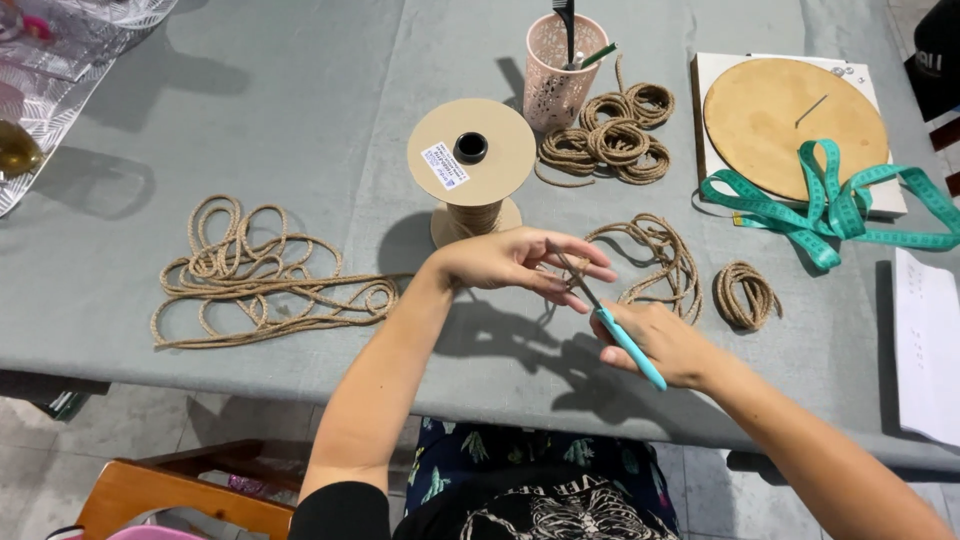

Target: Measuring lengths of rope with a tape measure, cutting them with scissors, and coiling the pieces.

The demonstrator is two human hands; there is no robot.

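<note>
a head-worn camera looks down at two bare hands working over a grey-green tablecloth (300, 110). just right of the frame's centre, the left hand (505, 258) reaches in from the lower left with its fingers stretched out flat and close together, and a thin strand of jute rope (556, 268) is pinched between thumb and fingertips. the right hand (660, 345), coming in from the lower right, is curled tightly around the turquoise handle of a pair of scissors (605, 320), whose narrow blades point up and left to meet the strand just beside the left fingertips (whether the blades are parted or shut is too small to tell). directly above the left hand stands a cardboard spool (471, 152) wound with the same rope. a long loose tangle of rope (260, 275) sprawls across the left middle of the frame. a looped length (655, 262) lies right behind the hands, with a small tight coil (746, 295) beside it at the right. near the top centre sits a pink perforated cup (556, 75) holding tools, with several finished coils (610, 135) just to its right. in the upper right, a round wooden disc (795, 115) rests on a white board, and a teal measuring tape (845, 205) curls over its lower edge.
</note>
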